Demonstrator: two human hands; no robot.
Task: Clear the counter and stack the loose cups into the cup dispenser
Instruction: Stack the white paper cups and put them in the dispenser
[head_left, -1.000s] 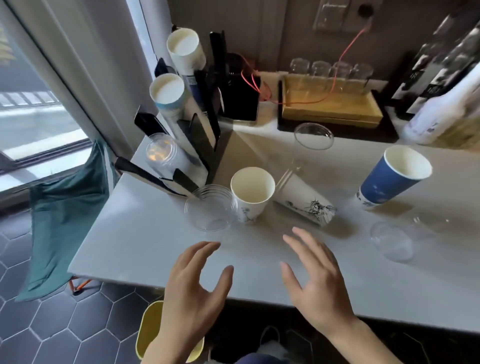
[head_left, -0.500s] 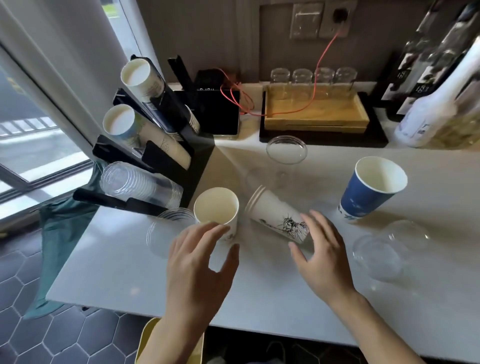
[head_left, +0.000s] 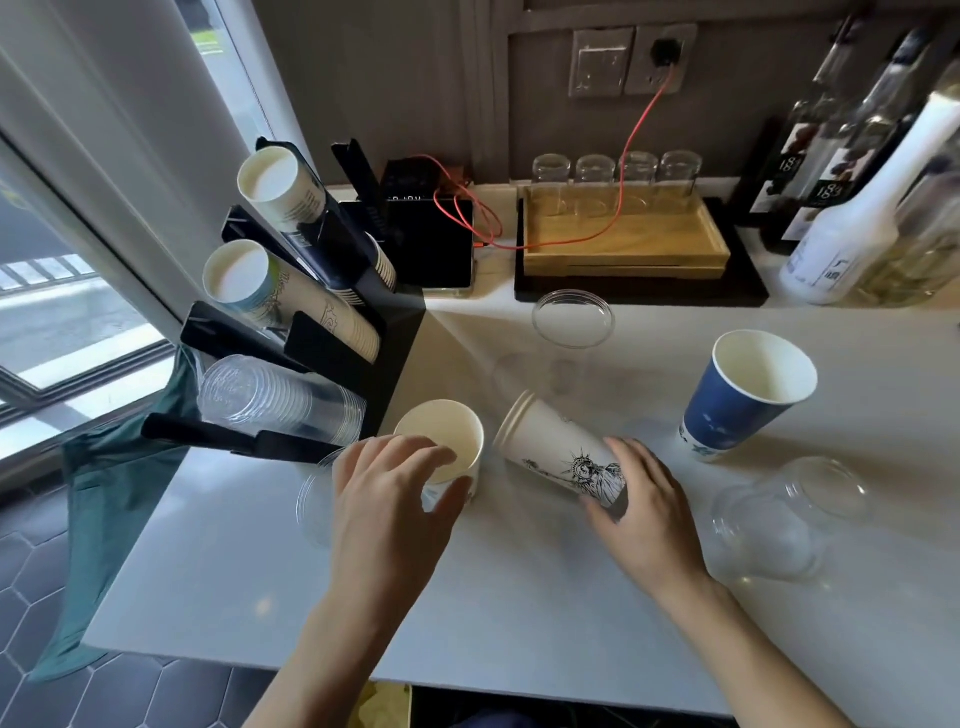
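A black cup dispenser (head_left: 400, 358) stands at the counter's left and holds two paper cup stacks and a clear cup stack (head_left: 270, 400). My left hand (head_left: 389, 499) wraps the small upright white paper cup (head_left: 452, 434), thumb on its right side, fingers over its near rim. My right hand (head_left: 644, 514) clasps the base end of a white printed paper cup (head_left: 550, 449) that lies on its side. A blue paper cup (head_left: 737, 410) stands at the right. Clear plastic cups sit behind the paper cups (head_left: 571, 332), on the right on its side (head_left: 774, 525), and partly hidden behind my left hand (head_left: 314, 501).
A wooden tray (head_left: 623, 244) with several glasses sits at the back, and a red cable (head_left: 631, 140) runs to a wall socket. Bottles (head_left: 841, 234) crowd the back right. A black box (head_left: 431, 244) stands beside the dispenser. A green cloth (head_left: 104, 493) hangs off the counter's left edge.
Both hands reached forward from the counter's near edge. The left closed around the small white cup, the right around the base of the lying printed cup. The view tilted closer.
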